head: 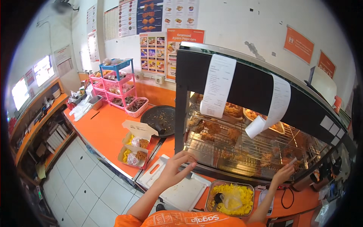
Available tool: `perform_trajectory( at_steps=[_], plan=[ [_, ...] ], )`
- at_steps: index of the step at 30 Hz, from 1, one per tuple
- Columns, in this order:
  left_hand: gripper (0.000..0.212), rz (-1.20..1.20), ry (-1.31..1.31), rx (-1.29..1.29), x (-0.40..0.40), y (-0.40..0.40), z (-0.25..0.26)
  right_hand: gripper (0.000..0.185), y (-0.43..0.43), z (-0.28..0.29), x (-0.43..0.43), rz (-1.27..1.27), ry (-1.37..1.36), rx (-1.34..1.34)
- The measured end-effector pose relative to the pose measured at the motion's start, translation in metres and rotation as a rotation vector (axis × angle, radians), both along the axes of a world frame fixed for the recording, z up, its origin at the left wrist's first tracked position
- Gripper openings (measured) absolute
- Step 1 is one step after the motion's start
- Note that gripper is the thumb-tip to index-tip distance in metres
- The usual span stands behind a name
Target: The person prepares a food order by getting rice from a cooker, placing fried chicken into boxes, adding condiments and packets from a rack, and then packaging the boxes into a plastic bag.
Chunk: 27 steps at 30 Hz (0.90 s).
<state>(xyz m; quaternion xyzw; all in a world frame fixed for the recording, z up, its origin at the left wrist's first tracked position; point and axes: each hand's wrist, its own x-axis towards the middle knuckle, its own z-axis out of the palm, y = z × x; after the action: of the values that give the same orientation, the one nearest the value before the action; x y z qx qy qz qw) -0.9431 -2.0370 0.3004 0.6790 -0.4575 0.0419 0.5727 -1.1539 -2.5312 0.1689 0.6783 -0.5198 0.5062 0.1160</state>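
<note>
My left hand (179, 168), fingers apart and nothing seen in it, is over the white cutting board (184, 193) by the lower left edge of the heated display case (227, 71). My right hand (283, 172) is at the case's lower right front, with a small pale object (292, 161) at its fingertips; whether it is held is unclear. Fried chicken pieces (212, 127) lie on wire racks behind the glass. Between my forearms is a clear container of yellow food (245, 195) with a dark scoop. Two opened boxes (135, 156) with chicken, wrapped items and yellow food stand left.
A round black pan (167, 115) lies beside the case. Further left are a pink basket (137, 107), a pink tiered rack (120, 90), a metal container (95, 102) and plastic bags (80, 111). Two paper slips (218, 85) hang on the case. A black cable (287, 198) loops at right.
</note>
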Motion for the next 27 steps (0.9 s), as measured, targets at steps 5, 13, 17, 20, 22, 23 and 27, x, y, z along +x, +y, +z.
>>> perform_trajectory(
  at_steps=[5,13,17,20,22,23,27],
  plan=[
    [0.012,0.082,-0.031,-0.019,0.007,0.024,0.01,0.04,-0.027,0.016,-0.037,-0.327,0.099,0.079],
    [0.026,0.116,-0.156,-0.291,0.036,-0.008,0.067,0.048,0.055,-0.016,-0.02,-0.055,-0.105,0.119],
    [0.035,0.102,-0.263,-0.404,0.048,-0.05,0.109,0.047,0.134,-0.041,0.018,0.336,-0.251,0.369],
    [0.028,0.049,-0.233,-0.473,0.061,-0.058,0.118,0.051,0.237,-0.052,0.084,0.768,-0.224,0.334],
    [0.015,-0.068,-0.172,-0.497,0.06,-0.046,0.114,0.049,0.303,-0.077,0.118,1.083,-0.224,0.52],
    [0.013,-0.086,-0.234,-0.448,0.06,-0.028,0.105,0.05,0.35,-0.069,0.136,1.121,-0.03,0.494],
    [0.02,-0.354,-0.156,-0.19,0.053,0.064,0.022,0.041,0.486,-0.082,0.182,1.452,0.017,0.848]
  ],
)
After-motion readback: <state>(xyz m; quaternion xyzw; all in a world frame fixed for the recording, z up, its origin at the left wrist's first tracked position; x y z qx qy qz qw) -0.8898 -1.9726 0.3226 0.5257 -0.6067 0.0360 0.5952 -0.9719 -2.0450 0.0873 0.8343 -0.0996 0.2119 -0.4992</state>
